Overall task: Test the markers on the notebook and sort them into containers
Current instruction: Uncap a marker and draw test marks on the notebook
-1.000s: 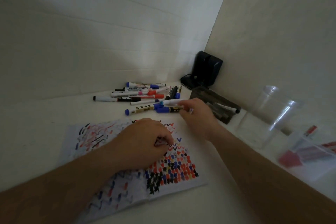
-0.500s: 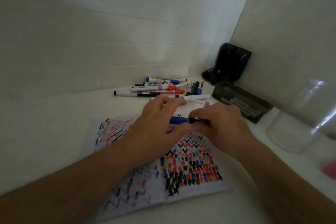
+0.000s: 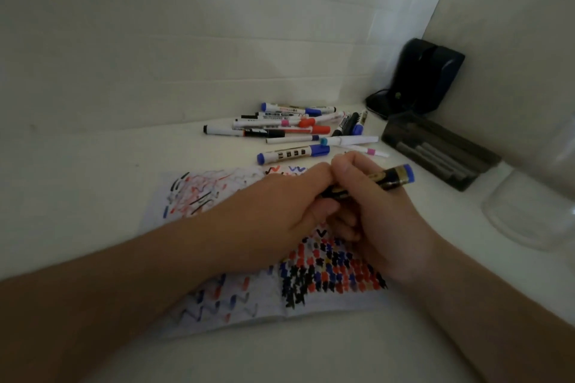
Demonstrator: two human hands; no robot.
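From half a second before, I noted the right hand (image 3: 373, 214) had swung the dark marker (image 3: 389, 180) upright over the notebook (image 3: 236, 298) while the left hand (image 3: 280, 205) pinched its lower end, presumably uncapping for a test stroke.

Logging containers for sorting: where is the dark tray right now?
In the head view, the dark tray sits right of the marker pile, just before the black device in the corner.

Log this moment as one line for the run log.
stage: uncapping | right hand: grips black marker | left hand: on marker's other end | notebook: scribbled, under hands | marker pile: behind
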